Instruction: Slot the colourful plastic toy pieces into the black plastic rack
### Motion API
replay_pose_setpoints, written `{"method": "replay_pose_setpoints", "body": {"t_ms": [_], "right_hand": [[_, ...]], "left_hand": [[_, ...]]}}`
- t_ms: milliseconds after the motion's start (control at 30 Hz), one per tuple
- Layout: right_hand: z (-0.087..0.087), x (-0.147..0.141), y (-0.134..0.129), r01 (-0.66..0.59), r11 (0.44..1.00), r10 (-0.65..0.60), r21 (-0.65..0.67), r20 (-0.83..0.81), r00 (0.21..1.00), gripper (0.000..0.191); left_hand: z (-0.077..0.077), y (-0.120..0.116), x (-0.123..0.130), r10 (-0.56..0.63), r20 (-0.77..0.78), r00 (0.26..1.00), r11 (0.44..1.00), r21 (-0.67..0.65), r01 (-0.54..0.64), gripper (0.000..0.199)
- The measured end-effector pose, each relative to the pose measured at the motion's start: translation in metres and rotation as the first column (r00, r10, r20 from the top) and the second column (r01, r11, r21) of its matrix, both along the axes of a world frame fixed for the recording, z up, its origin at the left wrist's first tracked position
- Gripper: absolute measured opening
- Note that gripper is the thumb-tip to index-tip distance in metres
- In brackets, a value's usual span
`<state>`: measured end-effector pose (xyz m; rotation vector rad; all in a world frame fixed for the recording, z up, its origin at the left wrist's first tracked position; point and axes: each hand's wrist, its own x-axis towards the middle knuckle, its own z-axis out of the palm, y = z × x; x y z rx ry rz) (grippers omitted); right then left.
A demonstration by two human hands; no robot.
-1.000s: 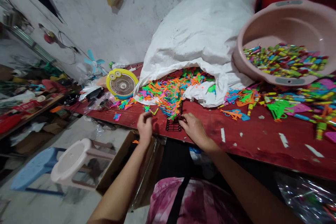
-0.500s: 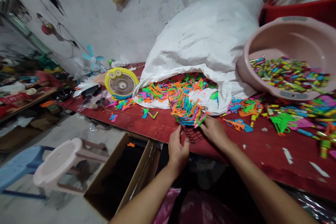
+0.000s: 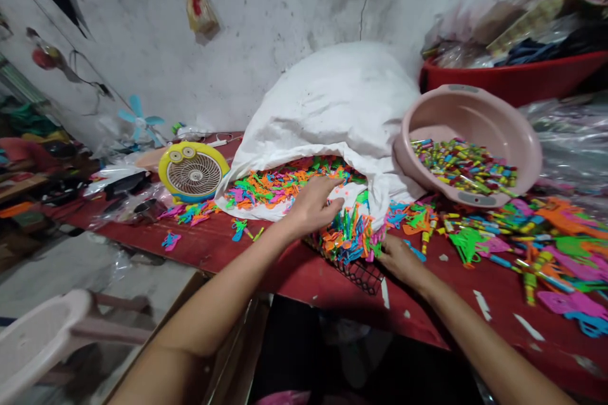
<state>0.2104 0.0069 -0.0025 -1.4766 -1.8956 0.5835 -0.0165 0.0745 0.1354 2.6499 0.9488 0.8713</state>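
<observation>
A white sack (image 3: 332, 95) lies on its side on the red table, its mouth full of small plastic pieces (image 3: 270, 188) in orange, green, pink and blue. Before the mouth sits a black wire basket (image 3: 358, 275), heaped with the same pieces. My left hand (image 3: 313, 205) is over the heap at the sack's mouth, forefinger stretched out and thumb apart, with nothing visible in it. At the basket's right end, my right hand (image 3: 399, 259) is closed on its side; the fingertips are hidden behind the pieces.
Right of the sack, a pink basin (image 3: 513, 133) holds short coloured tubes. Loose pieces and tubes spread across the red table (image 3: 427, 304) beside it. A yellow fan (image 3: 194, 171) stands left of the sack. A pale stool (image 3: 47, 335) and a cardboard box (image 3: 232, 348) are below, left.
My left hand has left the basket's near side and moved up over the pieces by the sack. My right hand stays at the basket's right end. The view has shifted right.
</observation>
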Motion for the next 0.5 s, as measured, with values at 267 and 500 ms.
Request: {"method": "replay_pose_setpoints", "body": {"t_ms": [267, 500], "right_hand": [[-0.013, -0.006, -0.005, 0.083, 0.991, -0.098, 0.102, 0.152, 0.984, 0.030], [-0.019, -0.005, -0.006, 0.102, 0.988, -0.128, 0.115, 0.249, 0.960, 0.027]], "left_hand": [[-0.020, 0.044, 0.026, -0.375, -0.141, 0.916, 0.842, -0.465, 0.273, 0.043], [-0.019, 0.040, 0.020, -0.375, -0.006, 0.927, 0.783, -0.537, 0.313, 0.036]]}}
